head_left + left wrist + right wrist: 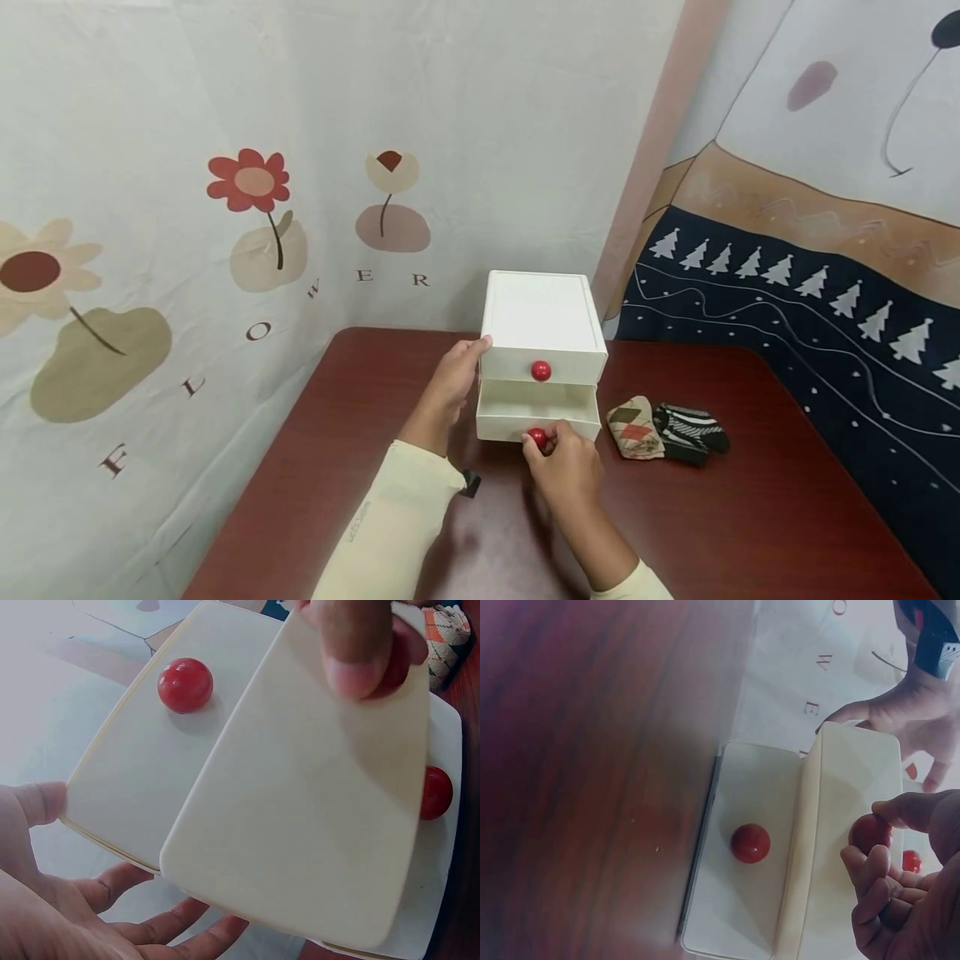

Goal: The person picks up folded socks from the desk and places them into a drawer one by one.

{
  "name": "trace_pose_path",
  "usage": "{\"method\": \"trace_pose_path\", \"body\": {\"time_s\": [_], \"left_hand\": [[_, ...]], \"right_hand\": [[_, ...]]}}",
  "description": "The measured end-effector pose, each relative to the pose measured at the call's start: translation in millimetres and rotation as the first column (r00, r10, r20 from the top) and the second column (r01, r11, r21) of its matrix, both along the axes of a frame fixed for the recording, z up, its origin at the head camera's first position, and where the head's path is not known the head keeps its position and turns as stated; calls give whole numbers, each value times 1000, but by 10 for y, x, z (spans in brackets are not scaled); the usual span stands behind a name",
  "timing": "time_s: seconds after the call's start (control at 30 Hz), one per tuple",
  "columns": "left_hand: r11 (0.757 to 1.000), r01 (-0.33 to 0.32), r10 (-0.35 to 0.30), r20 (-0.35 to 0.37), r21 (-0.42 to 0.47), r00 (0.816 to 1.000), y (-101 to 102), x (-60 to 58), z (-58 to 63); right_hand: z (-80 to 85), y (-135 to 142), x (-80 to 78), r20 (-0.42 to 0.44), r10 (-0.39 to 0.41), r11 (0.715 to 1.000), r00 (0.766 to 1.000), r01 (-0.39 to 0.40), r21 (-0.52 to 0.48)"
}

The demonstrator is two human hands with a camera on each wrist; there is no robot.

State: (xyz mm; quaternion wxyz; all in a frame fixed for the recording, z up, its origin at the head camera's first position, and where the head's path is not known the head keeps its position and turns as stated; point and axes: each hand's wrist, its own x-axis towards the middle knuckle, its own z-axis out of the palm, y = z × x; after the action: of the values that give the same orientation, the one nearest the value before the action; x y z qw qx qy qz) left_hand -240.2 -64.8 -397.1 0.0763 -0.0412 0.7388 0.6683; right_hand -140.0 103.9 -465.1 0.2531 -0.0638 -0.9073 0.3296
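Note:
A small white drawer cabinet [540, 312] stands on the table, each drawer front bearing a round red knob. Its middle drawer [498, 428] is pulled out, and the part of its inside that I see holds nothing. My right hand [568, 475] pinches that drawer's knob [871, 833] between thumb and fingers. Against the cabinet's left side lies my left hand [453, 377], thumb at the front edge and fingers stretched along the side. The top drawer's knob [185, 685] and the bottom drawer's knob [751, 844] are untouched, with both drawers pushed in.
Right of the cabinet lie a beige argyle sock [633, 429] and a black-and-white patterned sock [690, 433], side by side. The dark red table [360, 392] reaches back to a hanging cloth printed with flowers [480, 150]. A navy cloth with trees [780, 308] hangs at the right.

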Motion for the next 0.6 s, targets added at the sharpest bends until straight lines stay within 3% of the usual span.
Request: {"method": "trace_pose_path", "body": {"time_s": [0.6], "left_hand": [[1000,2,-1,22,-25,1000,3,-23,-20]], "right_hand": [[55,31,264,40,32,999,999,-33,16]]}}
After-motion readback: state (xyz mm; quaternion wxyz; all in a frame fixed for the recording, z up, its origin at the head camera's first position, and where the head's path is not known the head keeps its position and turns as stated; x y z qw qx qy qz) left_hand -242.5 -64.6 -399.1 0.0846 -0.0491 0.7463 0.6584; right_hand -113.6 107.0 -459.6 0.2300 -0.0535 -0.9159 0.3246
